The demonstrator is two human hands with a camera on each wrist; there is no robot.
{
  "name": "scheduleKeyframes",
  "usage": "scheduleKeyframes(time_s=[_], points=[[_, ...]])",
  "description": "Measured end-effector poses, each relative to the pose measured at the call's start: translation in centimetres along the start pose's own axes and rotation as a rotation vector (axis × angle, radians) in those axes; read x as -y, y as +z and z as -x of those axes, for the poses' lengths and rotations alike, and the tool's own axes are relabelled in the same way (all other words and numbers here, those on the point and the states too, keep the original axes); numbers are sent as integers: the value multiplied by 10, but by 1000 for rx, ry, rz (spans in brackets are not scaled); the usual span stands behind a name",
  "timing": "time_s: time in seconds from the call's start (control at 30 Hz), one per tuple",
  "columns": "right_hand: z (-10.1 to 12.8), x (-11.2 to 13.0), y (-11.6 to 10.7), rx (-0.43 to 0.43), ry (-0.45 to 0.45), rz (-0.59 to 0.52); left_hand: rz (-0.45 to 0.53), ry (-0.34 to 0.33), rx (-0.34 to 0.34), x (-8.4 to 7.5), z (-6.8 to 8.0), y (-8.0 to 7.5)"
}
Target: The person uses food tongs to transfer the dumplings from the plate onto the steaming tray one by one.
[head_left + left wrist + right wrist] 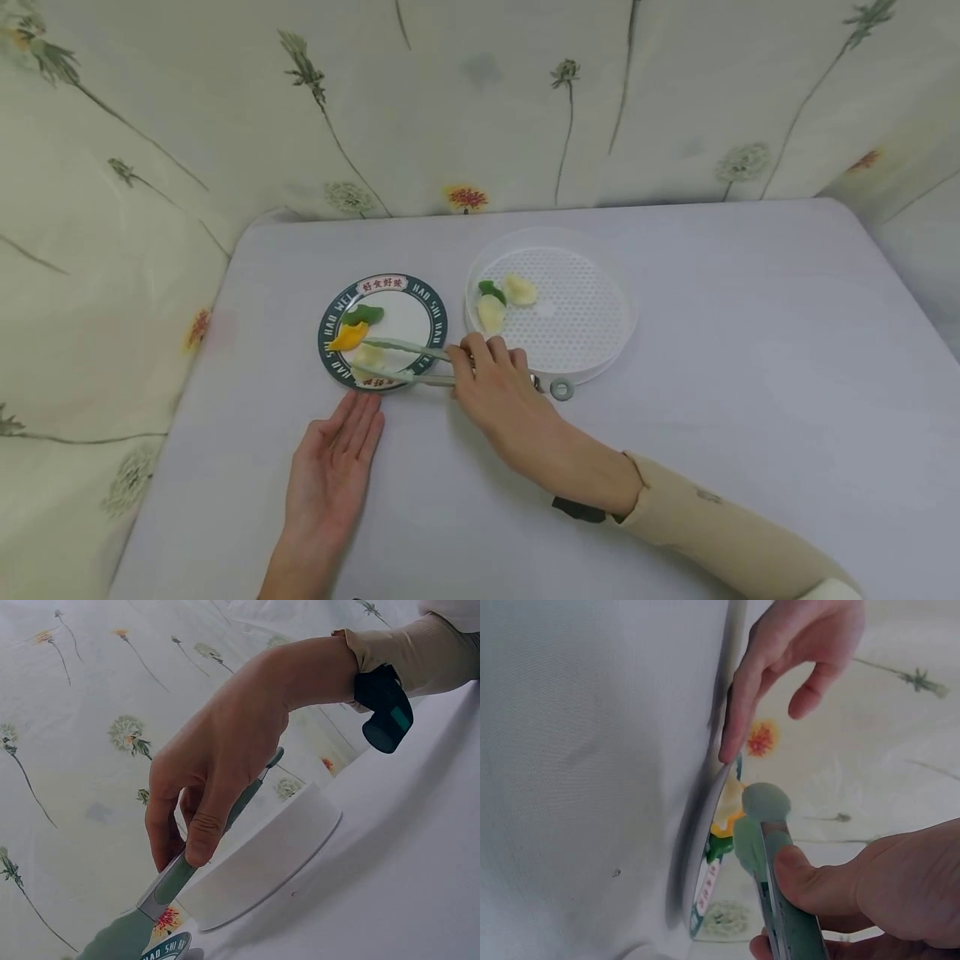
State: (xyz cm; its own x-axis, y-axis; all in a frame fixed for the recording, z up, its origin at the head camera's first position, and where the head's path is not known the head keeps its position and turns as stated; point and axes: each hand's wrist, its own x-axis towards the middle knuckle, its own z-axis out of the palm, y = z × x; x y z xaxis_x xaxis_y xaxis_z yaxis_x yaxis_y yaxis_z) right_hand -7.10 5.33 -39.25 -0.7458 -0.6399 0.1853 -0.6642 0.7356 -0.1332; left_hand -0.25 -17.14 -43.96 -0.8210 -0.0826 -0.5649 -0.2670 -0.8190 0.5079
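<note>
My right hand (510,408) grips green and metal tongs (431,380), thumb on one arm and fingers on the other. The tong tips reach over a round plate (401,312) with a dark lettered rim, on either side of a pale dumpling-like piece (370,358). Beside it on the plate lie an orange piece (348,337) and a green piece (363,314). My left hand (333,475) lies palm up with straight fingers, fingertips right at the plate's near rim. In the right wrist view, the tong heads (765,802) stand close to the plate.
Right of the plate stands a round white tray (585,317) with a perforated base and raised wall. It holds two pale pieces (491,314) and a green one (491,291). A white cloth (750,333) covers the table; a flower-patterned curtain (510,108) hangs behind.
</note>
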Motion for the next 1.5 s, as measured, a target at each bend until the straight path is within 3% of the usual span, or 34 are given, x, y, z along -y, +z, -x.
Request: scheduleKeyframes(time_s=[0.5, 0.83, 1.3, 1.5], points=[[-11, -1, 9, 11, -38, 0, -38, 10, 44, 0, -2, -4], [-10, -7, 9, 56, 11, 13, -42, 19, 33, 1, -1, 0], [-4, -9, 4, -8, 19, 10, -59, 20, 13, 2, -2, -1], [-2, -10, 0, 5, 30, -4, -48, 23, 11, 1, -2, 0]])
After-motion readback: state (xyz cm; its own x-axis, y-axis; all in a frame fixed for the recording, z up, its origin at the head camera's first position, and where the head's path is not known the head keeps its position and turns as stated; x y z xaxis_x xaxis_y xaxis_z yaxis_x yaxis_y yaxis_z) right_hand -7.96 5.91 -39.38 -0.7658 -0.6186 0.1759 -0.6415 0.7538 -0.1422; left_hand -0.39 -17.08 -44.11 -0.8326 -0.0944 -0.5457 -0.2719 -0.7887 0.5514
